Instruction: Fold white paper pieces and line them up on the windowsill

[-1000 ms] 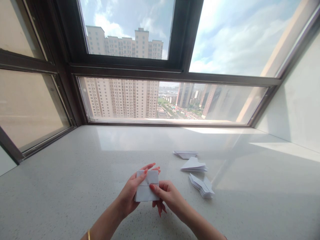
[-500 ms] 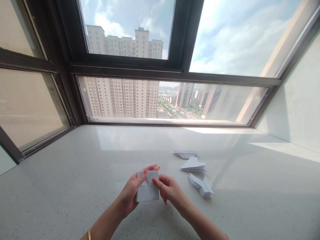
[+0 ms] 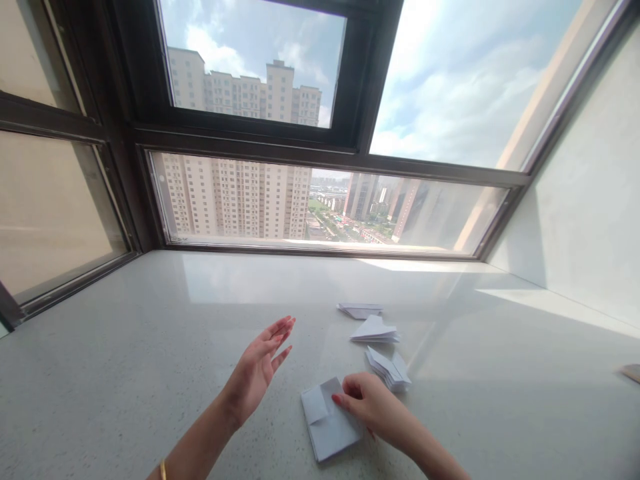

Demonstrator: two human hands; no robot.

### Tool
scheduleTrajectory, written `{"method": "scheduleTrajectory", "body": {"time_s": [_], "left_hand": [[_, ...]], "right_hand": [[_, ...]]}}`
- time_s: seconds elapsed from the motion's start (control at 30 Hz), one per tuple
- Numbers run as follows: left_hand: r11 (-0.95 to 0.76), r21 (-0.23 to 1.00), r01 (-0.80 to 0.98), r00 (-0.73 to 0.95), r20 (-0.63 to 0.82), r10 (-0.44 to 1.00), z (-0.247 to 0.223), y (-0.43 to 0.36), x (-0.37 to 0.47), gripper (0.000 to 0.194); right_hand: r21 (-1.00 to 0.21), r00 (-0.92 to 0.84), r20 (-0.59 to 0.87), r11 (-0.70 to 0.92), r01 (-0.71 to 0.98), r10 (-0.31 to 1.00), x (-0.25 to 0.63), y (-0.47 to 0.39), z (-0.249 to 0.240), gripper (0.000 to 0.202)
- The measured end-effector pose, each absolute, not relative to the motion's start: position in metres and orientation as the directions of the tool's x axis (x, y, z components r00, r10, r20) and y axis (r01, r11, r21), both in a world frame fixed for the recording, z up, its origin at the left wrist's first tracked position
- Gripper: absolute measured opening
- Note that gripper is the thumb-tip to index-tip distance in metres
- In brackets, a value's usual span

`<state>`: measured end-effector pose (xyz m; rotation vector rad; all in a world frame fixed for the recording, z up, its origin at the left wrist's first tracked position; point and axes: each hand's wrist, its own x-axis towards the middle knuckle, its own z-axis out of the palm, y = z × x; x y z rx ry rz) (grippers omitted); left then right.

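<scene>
My right hand point(image 3: 367, 403) pinches the right side of a squarish stack of folded white paper point(image 3: 327, 423), its thumb on top and the other fingers partly hidden behind. The stack is tilted, low in the middle of the view. To its left, my left hand point(image 3: 260, 367) is raised over the sill with its fingers apart, touching nothing. Beyond my right hand lie three folded white paper pieces: a thick layered one point(image 3: 389, 368) nearest, a pointed one point(image 3: 375, 329) behind it and a flat narrow one point(image 3: 360, 311) farthest.
A pale speckled stone sill point(image 3: 125, 373) spreads under everything. Dark window frames point(image 3: 250, 148) rise at the back and left, with tall buildings outside. A white wall point(image 3: 580, 220) stands at the right. A small brown object point(image 3: 631, 372) shows at the right edge.
My left hand has let go of the paper stack and opened. My right hand has carried the stack to the right and nearer, turning it. The view has shifted slightly.
</scene>
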<state>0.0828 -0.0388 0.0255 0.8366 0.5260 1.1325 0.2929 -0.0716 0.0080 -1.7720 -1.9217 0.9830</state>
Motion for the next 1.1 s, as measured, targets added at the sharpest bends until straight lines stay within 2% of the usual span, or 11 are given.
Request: {"method": "scheduleTrajectory", "body": {"time_s": [0.13, 0.2, 0.37, 0.53, 0.7, 0.9, 0.97, 1.1], "left_hand": [[0.274, 0.79, -0.549, 0.461, 0.013, 0.887, 0.026, -0.042, 0.085, 0.024], [0.286, 0.794, -0.537, 0.475, 0.004, 0.88, 0.026, -0.043, 0.086, 0.023], [0.294, 0.802, -0.519, 0.458, -0.029, 0.888, 0.025, -0.044, 0.087, 0.021], [0.29, 0.84, -0.458, 0.459, -0.056, 0.887, 0.027, -0.047, 0.087, 0.019], [0.24, 0.88, -0.41, 0.42, -0.052, 0.906, 0.028, -0.046, 0.087, 0.02], [0.061, 0.988, -0.141, 0.427, 0.005, 0.904, 0.009, -0.035, 0.088, 0.022], [0.047, 0.996, -0.078, 0.446, -0.007, 0.895, 0.002, -0.032, 0.089, 0.024], [0.056, 0.998, 0.035, 0.419, -0.066, 0.906, -0.002, -0.029, 0.087, 0.028]], "right_hand": [[-0.465, -0.034, -0.097, -0.015, 0.885, 0.995, 0.334, -0.099, 0.006, 0.024], [-0.371, 0.024, -0.125, -0.07, 0.926, 0.992, 0.36, -0.108, 0.007, 0.022], [-0.267, 0.196, -0.148, -0.23, 0.936, 0.969, 0.408, -0.115, 0.006, 0.025], [-0.195, 0.132, -0.02, -0.133, 0.972, 0.991, 0.414, -0.112, -0.002, 0.025], [0.03, 0.153, 0.059, -0.155, 0.987, 0.986, 0.403, -0.113, -0.003, 0.021], [0.234, 0.113, 0.173, -0.152, 0.96, 0.978, 0.396, -0.114, -0.002, 0.006], [0.263, 0.093, 0.227, -0.153, 0.953, 0.969, 0.398, -0.114, -0.002, 0.003], [0.252, 0.112, 0.284, -0.187, 0.95, 0.952, 0.4, -0.113, 0.009, 0.011]]}}
